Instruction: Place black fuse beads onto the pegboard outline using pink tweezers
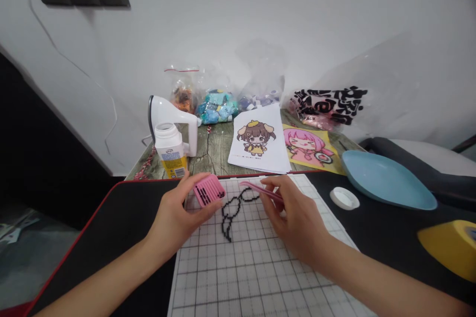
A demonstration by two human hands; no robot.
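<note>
My left hand (pixel 182 208) grips a small pink ridged bead tray (pixel 210 189), tilted, with black beads lying in its grooves. Pinched in my right hand (pixel 288 213) are pink tweezers (pixel 260 188), their tip pointing left above the pegboard. The white pegboard (pixel 238 277) is marked with dark grid lines. On its upper part a curving outline of black beads (pixel 232 215) runs between my two hands. Part of that outline is hidden behind the right fingers. The tray hovers over the board's upper left corner.
Behind the board stand a white bottle with a yellow label (pixel 170 151), a white handheld iron (pixel 173 114), printed character sheets (pixel 256 143) and several plastic bags (pixel 217 106). To the right are a white cap (pixel 344 198), a blue tray (pixel 386 178) and a yellow object (pixel 451 247).
</note>
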